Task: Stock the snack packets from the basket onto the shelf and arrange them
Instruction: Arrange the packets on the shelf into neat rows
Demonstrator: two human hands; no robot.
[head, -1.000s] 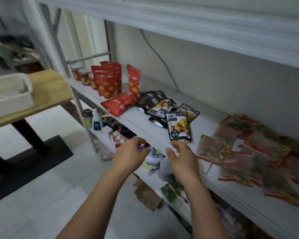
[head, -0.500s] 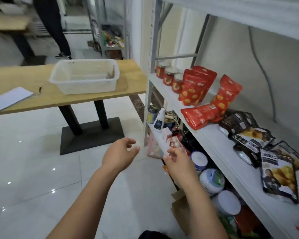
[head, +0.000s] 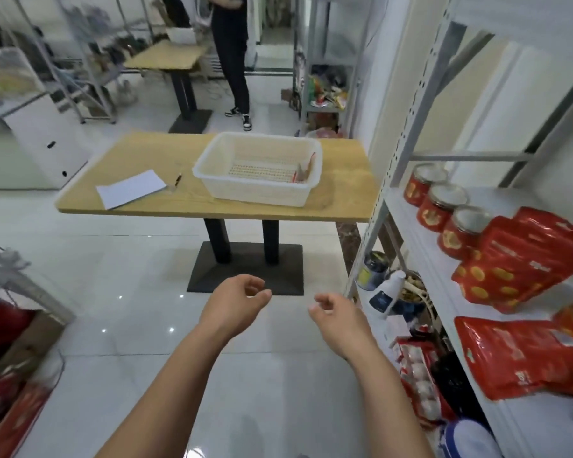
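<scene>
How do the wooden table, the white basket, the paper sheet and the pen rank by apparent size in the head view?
Largest first:
wooden table
white basket
paper sheet
pen
Distances are similar, so this holds.

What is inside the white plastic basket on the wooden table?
A red-edged snack packet leans against the right end wall of the white plastic basket; its perforated floor shows elsewhere. The near wall hides the floor strip just behind it.
</scene>
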